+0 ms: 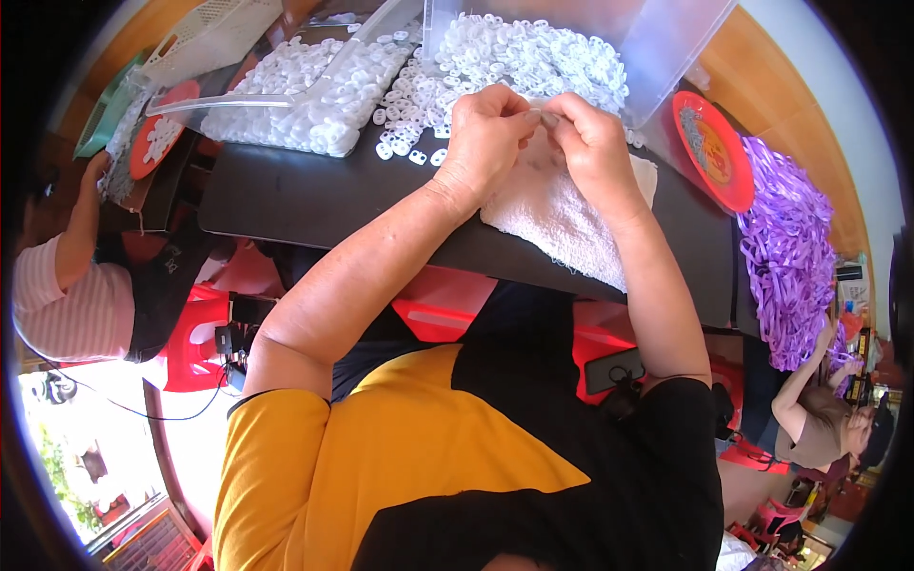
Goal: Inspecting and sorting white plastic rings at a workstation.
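My left hand (484,143) and my right hand (592,145) meet over a white towel (560,217) on the black table (286,195). Their fingertips pinch a small white plastic piece (540,114) between them; the piece is mostly hidden by the fingers. Just beyond the hands lies a heap of small white plastic rings (495,59), spilling from a clear plastic bin (657,43). A few loose rings (409,152) lie on the table left of my left hand.
A second clear bin of white rings (305,90) lies at the left. A red plate (714,152) sits right, beside a pile of purple straps (790,247). Another red plate (157,133) stands far left. Other people sit at left (71,285) and lower right (819,419).
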The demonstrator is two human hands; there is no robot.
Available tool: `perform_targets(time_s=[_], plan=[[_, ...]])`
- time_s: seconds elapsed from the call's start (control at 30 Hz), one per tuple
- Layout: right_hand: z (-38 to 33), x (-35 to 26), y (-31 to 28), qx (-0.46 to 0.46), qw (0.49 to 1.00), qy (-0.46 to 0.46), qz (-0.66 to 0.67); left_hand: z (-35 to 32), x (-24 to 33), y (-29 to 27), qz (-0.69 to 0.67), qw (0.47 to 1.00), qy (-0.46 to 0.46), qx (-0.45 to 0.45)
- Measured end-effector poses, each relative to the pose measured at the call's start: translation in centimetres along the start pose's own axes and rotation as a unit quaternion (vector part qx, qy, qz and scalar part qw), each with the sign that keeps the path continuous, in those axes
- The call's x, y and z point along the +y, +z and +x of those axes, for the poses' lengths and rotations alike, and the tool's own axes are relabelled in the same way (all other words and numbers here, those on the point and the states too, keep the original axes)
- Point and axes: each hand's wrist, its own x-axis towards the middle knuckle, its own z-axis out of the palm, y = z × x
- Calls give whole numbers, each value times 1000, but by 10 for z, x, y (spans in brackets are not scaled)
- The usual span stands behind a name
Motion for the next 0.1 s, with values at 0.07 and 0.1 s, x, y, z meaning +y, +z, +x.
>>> perform_targets(time_s=[0.07,0.1], plan=[[4,0,-5,49,988,-80,-123,1,1,-1,-30,999,-21,5],[5,-2,-5,50,988,-83,-124,3,0,-2,-56,997,-45,10]])
